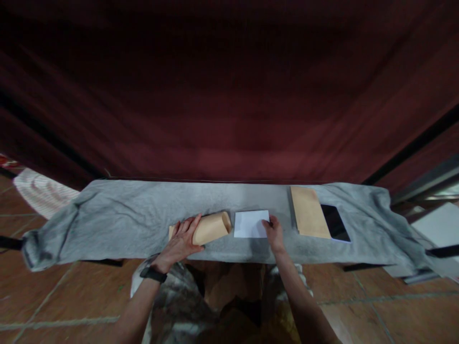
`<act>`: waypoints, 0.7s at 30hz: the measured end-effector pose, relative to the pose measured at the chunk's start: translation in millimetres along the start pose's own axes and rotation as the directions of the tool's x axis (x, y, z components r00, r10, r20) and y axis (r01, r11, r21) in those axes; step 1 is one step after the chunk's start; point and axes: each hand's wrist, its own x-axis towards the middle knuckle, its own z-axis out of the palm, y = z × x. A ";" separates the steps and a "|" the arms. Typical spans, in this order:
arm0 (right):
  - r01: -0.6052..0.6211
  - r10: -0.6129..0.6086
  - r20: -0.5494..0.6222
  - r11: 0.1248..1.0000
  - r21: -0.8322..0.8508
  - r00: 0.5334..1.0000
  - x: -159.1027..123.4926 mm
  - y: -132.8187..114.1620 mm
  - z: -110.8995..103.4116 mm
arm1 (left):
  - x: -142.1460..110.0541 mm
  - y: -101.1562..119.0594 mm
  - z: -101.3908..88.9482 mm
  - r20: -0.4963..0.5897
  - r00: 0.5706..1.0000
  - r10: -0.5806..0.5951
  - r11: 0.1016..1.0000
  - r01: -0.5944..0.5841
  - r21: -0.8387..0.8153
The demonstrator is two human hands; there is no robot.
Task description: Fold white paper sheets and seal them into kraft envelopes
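Observation:
My left hand (183, 240) lies over a brown paper envelope (211, 228), with the fingers across its top and the thumb at its near edge. The envelope bulges, and its mouth gapes toward the right. Just right of that mouth is a white sheet of paper (249, 224), with a narrow gap between the two. My right hand (273, 231) pinches the sheet at its right edge, thumb on top; the fingers beneath are partly hidden.
A stack of brown envelopes (310, 212) lies farther right, beside a dark-screened tablet or phone (335, 222). Rumpled grey cloth (132, 215) covers the narrow bench. Behind it hangs a dark red curtain (229, 119). Striped fabric (45, 191) shows at left.

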 end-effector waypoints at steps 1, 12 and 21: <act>-0.025 0.025 -0.010 0.999 0.035 1.000 1.1 0.5 -7.7 | 0.0 0.1 0.9 0.002 1.000 -0.004 1.000 0.004 0.002; -0.013 -0.003 0.069 0.974 0.227 0.998 -29.2 -20.2 9.5 | 3.7 4.1 5.5 0.035 0.999 0.006 1.000 -0.006 0.000; 0.106 -0.082 0.233 0.990 -0.093 0.969 -13.9 -14.2 -0.7 | 2.4 8.8 6.9 0.015 1.000 0.018 1.000 -0.018 -0.012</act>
